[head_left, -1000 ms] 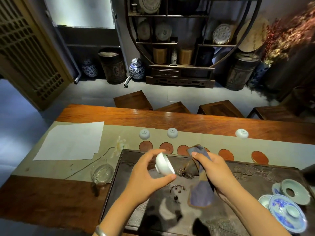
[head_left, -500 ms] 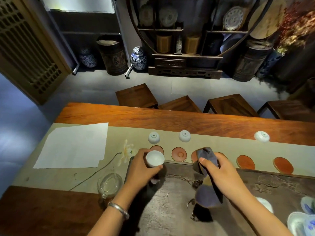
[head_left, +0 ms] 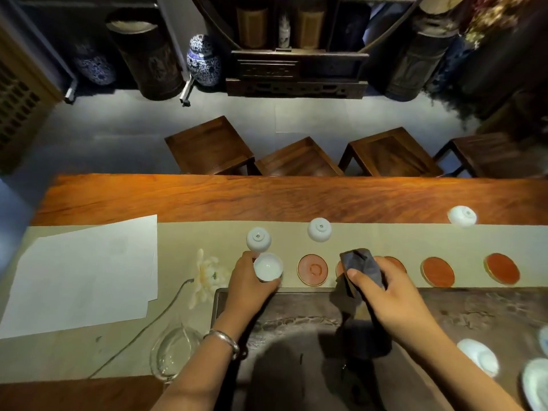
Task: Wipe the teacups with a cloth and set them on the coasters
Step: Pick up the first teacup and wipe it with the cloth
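My left hand (head_left: 248, 279) grips a white teacup (head_left: 267, 266), mouth up, at the leftmost coaster spot, which the cup hides. My right hand (head_left: 382, 292) holds a dark grey cloth (head_left: 360, 264) over the third coaster. A row of round red coasters lies on the beige runner (head_left: 178, 241): one bare (head_left: 312, 269), two more to the right (head_left: 437, 272) (head_left: 501, 268). Three white teacups stand upside down behind the row (head_left: 258, 239) (head_left: 319, 229) (head_left: 462, 215).
A dark carved tea tray (head_left: 474, 310) fills the near side. White paper sheets (head_left: 80, 274), a white flower (head_left: 206, 271) and a glass pitcher (head_left: 173, 354) lie left. Blue-and-white porcelain pieces (head_left: 477, 357) sit at the tray's right. Wooden stools (head_left: 299, 158) stand beyond the table.
My left hand has turned the teacup mouth up and carried it forward from over the tray down to the leftmost coaster. My right hand with the cloth moved forward too.
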